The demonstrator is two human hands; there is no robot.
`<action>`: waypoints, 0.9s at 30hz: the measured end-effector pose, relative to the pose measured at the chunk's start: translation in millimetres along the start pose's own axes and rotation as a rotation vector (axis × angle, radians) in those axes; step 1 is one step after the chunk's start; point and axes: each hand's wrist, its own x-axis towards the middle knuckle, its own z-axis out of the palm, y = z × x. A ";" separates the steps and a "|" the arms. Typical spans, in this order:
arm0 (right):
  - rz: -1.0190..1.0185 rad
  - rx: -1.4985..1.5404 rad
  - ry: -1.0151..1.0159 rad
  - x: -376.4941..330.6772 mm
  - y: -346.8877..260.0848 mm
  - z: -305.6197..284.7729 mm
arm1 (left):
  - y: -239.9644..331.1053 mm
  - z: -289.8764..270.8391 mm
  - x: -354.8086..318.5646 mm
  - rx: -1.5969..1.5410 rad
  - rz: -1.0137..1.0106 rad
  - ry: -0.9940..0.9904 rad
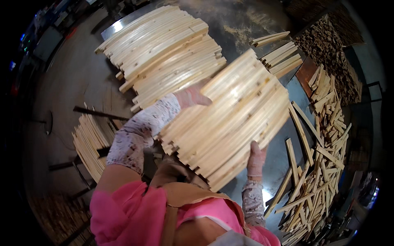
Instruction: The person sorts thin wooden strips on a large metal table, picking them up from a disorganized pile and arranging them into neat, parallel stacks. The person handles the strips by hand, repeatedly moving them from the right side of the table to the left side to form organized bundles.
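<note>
A person in pink sleeves and a tan apron is holding a broad bundle of wooden slats (227, 119) at the centre of the frame — pale, smooth, thin strips lying side by side, their ends stepped unevenly. The left hand (191, 97), in a pinkish work glove, is gripping the bundle's upper-left edge; the right hand (256, 158), gloved likewise, is supporting its lower-right edge with fingers pressed flat against the wood. At upper left, a larger stack of slats (164, 53) is resting on a dark metal table (246, 24) dusted with sawdust. A smaller pile (92, 143) is lying at left on the grey floor, while loose offcuts (320, 164) are jumbled at right — criss-crossed, rough-ended sticks.
</note>
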 end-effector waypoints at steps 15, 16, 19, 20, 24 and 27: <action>-0.037 -0.691 -0.122 5.5 59.4 158.0 | -60.6 -188.0 12.1 1.310 -0.212 0.185; -0.191 -0.684 -0.021 4.9 65.0 153.0 | -63.0 -187.9 3.6 1.377 -0.217 0.178; -0.102 -0.227 0.237 14.6 117.4 161.9 | -97.4 -201.6 -26.2 1.487 -0.173 0.347; -0.205 -0.397 0.178 15.1 120.9 171.1 | -94.9 -198.8 -26.4 1.503 -0.135 0.433; -0.537 -0.717 0.145 28.1 146.3 193.5 | -105.1 -184.8 -39.5 1.552 -0.233 0.385; -0.866 -0.688 0.067 36.4 148.0 200.8 | -112.8 -196.1 -52.7 1.495 -0.277 0.397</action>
